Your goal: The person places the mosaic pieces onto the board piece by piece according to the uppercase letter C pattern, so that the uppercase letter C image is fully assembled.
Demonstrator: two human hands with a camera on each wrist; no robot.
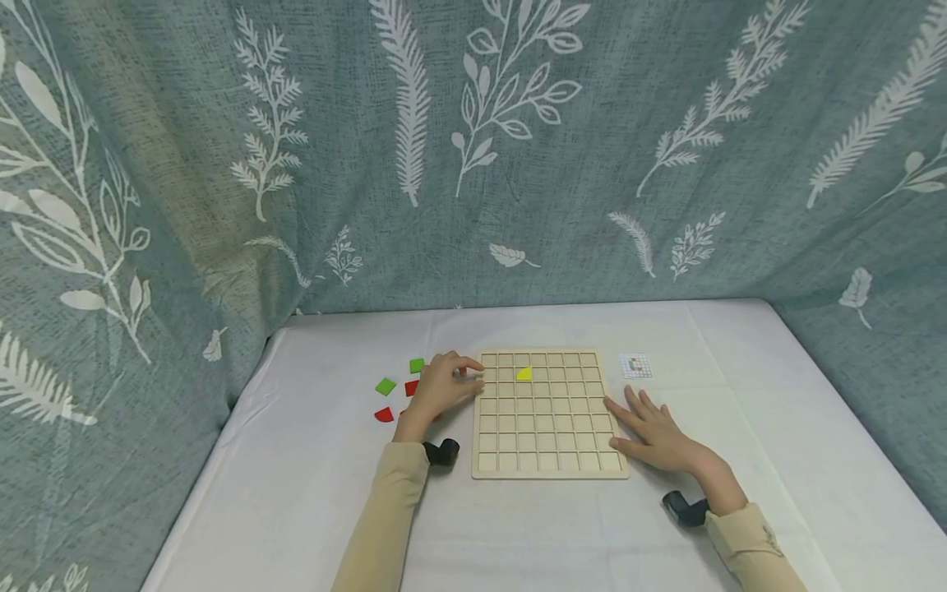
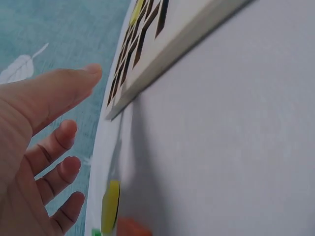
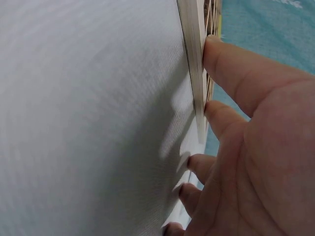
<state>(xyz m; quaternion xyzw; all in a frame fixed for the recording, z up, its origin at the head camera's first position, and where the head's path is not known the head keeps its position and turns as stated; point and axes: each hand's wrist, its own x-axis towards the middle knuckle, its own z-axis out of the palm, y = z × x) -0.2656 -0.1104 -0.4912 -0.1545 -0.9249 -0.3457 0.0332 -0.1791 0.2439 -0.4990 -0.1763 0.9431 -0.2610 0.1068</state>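
A pale wooden grid board (image 1: pixel 547 423) lies flat on the white table. One yellow quarter-round piece (image 1: pixel 524 374) sits in an upper cell. My left hand (image 1: pixel 444 385) hovers at the board's upper left edge, thumb and forefinger apart; the left wrist view shows nothing between them, its other fingers loosely bent. Beneath and beside this hand lie a yellow piece (image 2: pixel 110 206), an orange-red piece (image 2: pixel 133 227) and a bit of green (image 2: pixel 96 231). With fingers spread, my right hand (image 1: pixel 658 436) touches the board's right edge with thumb and forefinger; its other fingertips are near the cloth.
Left of the board are green pieces (image 1: pixel 385 386) and red pieces (image 1: pixel 384 414), some partly hidden by the left arm. A small printed pattern card (image 1: pixel 636 366) lies beyond the right hand. A leaf-patterned curtain (image 1: pixel 547 205) hangs behind the table.
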